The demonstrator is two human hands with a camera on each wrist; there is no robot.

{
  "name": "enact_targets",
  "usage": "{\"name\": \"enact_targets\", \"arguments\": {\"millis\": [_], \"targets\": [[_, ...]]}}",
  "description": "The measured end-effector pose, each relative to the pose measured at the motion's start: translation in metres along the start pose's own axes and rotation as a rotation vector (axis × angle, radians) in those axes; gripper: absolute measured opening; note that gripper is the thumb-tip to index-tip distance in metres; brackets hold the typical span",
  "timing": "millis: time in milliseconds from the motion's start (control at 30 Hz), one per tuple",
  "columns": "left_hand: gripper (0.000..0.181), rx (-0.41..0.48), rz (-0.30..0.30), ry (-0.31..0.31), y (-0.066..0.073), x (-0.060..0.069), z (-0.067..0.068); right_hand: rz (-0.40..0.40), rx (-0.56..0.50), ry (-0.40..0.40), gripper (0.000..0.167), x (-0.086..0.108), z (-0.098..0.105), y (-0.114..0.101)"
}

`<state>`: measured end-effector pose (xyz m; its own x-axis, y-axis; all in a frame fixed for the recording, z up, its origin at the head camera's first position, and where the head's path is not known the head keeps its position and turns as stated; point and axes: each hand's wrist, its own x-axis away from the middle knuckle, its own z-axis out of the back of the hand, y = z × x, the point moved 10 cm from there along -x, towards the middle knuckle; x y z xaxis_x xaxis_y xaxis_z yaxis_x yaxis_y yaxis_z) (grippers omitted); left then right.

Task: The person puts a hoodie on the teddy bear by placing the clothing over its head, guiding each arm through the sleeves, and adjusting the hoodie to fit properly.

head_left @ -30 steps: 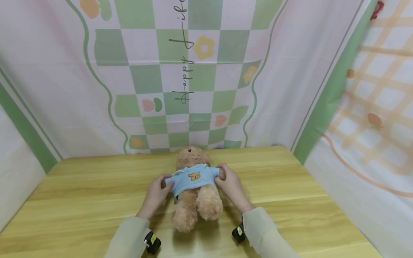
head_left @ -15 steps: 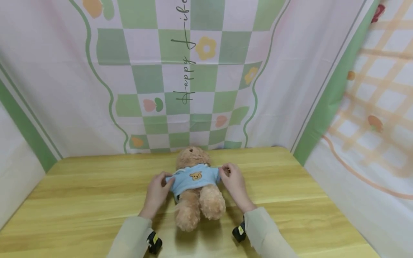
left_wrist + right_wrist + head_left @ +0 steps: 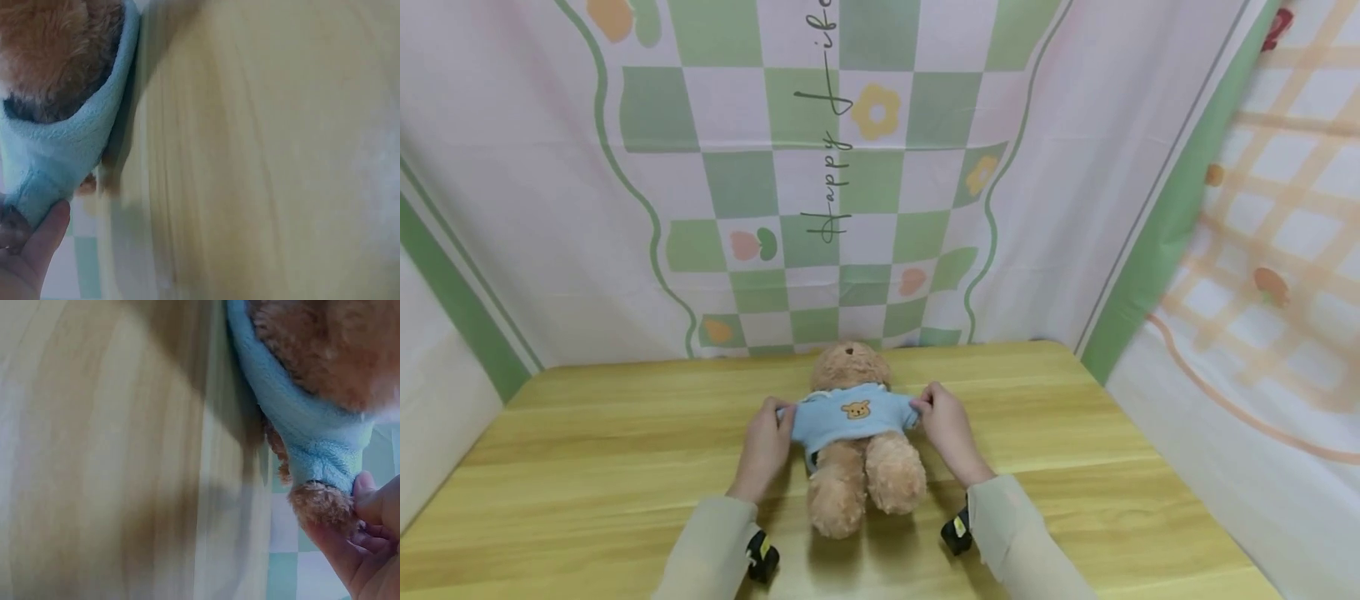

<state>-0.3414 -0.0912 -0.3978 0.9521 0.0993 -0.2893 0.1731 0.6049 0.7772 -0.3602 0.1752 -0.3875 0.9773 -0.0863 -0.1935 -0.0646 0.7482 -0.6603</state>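
A light-brown plush teddy bear (image 3: 837, 497) lies on its back on the wooden table, its legs toward me. It wears a light-blue top (image 3: 827, 421) with a small bear-face patch (image 3: 855, 409). My left hand (image 3: 763, 450) pinches the end of the left-side sleeve (image 3: 41, 192), thumb on the cloth. On the other side, my right hand (image 3: 952, 435) grips the end of the bear's arm, thumb at the cuff. The furry paw (image 3: 322, 505) pokes out of that sleeve in the right wrist view. The left-side paw is mostly hidden by my hand.
The wood-grain table (image 3: 625, 467) extends around the bear. A checkered cloth backdrop (image 3: 872, 192) hangs behind its far edge, near the bear's head. Black wrist devices (image 3: 763, 557) sit under both sleeves.
Both hands have shifted their fingers at the sleeve ends. The right hand has slid outward along the arm, and the sleeves now look straighter. The bear has moved slightly right.
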Motion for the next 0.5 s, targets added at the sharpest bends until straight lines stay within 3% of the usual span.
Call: {"name": "enact_targets", "arguments": {"millis": [133, 233, 300, 400, 500], "targets": [[0.019, -0.004, 0.016, -0.044, -0.003, -0.001, -0.002, -0.008, -0.010, -0.008, 0.018, 0.001, 0.000, 0.004], [0.017, -0.034, -0.008, -0.065, 0.000, 0.000, -0.001, 0.086, 0.000, 0.021, 0.017, 0.004, 0.005, -0.009], [0.017, -0.071, -0.042, -0.056, 0.003, 0.001, 0.002, 0.175, -0.021, 0.000, 0.015, 0.009, 0.005, -0.022], [0.017, -0.164, -0.175, 0.017, 0.017, 0.005, 0.010, 0.301, -0.073, -0.111, 0.010, 0.018, -0.004, -0.040], [0.014, -0.233, -0.341, 0.070, 0.037, 0.012, 0.013, 0.359, -0.119, -0.241, 0.010, 0.025, -0.013, -0.047]]}}
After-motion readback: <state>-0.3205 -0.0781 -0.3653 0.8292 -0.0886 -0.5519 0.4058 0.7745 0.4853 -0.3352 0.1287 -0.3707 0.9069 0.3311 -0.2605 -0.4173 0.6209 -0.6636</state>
